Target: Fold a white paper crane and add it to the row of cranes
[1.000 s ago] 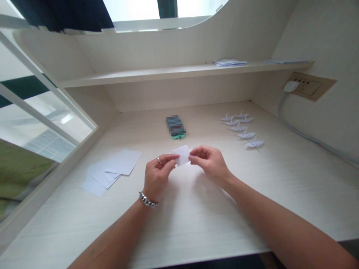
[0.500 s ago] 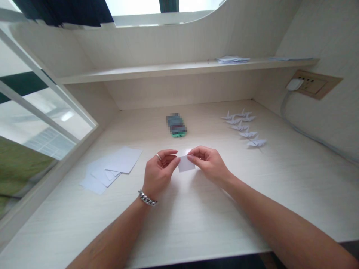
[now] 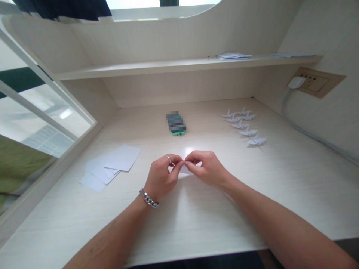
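While the left hand and right hand pinch the small paper between their fingers over the bench (it's partly hidden), folding seems underway; next probably calls for matched edges and firm creasing.

Hands closer together, less paper visible

Head camera faces forward and down, desk seemingly near.

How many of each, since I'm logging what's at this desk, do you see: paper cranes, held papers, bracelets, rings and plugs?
Paper cranes: 7
Held paper: 1
Bracelet: 1
Ring: 1
Plug: 1
Total: 11
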Demonstrator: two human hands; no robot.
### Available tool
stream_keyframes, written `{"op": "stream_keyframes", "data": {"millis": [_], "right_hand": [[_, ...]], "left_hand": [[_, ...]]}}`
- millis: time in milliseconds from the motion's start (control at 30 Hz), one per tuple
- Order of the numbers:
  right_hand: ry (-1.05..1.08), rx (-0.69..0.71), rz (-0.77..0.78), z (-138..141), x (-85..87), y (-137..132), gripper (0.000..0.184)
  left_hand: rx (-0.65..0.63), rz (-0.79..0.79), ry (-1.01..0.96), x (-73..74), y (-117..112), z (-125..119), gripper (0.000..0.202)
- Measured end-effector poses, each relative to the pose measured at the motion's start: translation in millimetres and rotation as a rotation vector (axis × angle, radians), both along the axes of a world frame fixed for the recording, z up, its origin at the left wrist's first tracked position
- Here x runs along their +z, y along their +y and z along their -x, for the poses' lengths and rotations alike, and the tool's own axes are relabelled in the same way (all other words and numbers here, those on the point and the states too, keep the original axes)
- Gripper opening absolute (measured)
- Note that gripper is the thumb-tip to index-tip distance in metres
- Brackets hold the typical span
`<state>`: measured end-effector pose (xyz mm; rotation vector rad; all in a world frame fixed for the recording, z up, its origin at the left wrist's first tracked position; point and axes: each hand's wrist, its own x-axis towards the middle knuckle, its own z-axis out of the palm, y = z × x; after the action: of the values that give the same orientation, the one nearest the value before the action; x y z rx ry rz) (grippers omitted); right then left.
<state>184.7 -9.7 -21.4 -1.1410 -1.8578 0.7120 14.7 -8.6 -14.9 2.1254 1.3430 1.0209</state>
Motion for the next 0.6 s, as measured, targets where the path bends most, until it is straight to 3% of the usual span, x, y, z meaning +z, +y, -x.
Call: {"op": "stream_keyframes", "data": {"millis": [267, 400, 500, 600], "right_hand": [[-0.018, -0.051, 0.082, -19, 6.3, 9, 0.013], [0.103, -0.098, 0.15, -23, 5.7, 12, 0.012], [0.145, -0.021, 0.157, -17, 4.0, 9, 0.015], [0.042, 0.046, 0.125, -11, 1.8, 5, 0.016]], "left_hand": [[0.077, 0.138, -0.125, 1.4, 6, 9, 0.014], [0.08, 0.198, -0.244, 0.6, 8, 11, 0.017], [0.041, 0.239, -0.268, 0.7, 6, 8, 0.018], [0.004, 0.237, -0.176, 3.1, 3, 4, 0.016]]}}
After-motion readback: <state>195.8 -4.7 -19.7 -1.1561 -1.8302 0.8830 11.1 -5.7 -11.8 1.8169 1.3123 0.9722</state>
